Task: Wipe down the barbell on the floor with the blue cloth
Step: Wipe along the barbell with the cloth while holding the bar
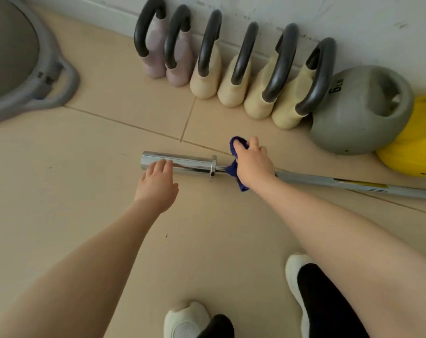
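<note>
Right hand grips blue cloth around barbell | left hand fingers straight, touching sleeve

A row of six small weights with dark loop handles stands along the white wall, two pinkish ones on the left and four cream ones beside them. Next come a grey kettlebell marked 6 LB and a yellow weight. A grey ring-shaped frame lies on the beige tile floor at upper left.
</note>
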`<state>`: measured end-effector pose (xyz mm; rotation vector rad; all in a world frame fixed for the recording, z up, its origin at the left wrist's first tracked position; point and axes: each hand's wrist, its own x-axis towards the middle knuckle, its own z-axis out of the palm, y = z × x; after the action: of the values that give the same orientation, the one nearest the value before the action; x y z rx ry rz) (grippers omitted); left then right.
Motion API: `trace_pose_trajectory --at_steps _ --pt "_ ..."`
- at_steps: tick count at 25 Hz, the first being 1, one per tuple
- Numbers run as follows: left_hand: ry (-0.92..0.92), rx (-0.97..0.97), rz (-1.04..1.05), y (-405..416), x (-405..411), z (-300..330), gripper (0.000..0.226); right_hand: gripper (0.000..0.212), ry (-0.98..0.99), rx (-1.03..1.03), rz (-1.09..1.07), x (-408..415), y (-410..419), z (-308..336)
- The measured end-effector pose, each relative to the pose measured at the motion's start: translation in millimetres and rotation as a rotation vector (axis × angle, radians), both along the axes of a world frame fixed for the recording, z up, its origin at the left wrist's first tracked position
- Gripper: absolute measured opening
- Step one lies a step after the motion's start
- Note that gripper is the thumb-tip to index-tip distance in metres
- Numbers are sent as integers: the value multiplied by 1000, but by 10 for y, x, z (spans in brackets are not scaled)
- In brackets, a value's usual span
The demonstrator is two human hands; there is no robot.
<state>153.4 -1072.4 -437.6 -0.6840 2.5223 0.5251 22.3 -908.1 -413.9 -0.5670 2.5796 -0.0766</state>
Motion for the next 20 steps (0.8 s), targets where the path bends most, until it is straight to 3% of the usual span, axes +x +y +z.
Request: trace_pose_trajectory --at_steps 2,7,11,16,20 --pt "-69 89 58 -112 79 137 52 46 46 42 96 -87 -167 224" --pt "-129 149 169 -421 -104 56 52 26 -168 -111 45 66 -499 72" --pt "-52 181 444 -473 -376 -64 52 38 -157 -55 306 285 -772 -280" --pt "-74 176 620 -491 -225 -238 44 35 -36 67 63 190 -891 -499" --pt "84 325 844 -581 -231 -347 34 37 -112 -165 388 233 -828 -544"
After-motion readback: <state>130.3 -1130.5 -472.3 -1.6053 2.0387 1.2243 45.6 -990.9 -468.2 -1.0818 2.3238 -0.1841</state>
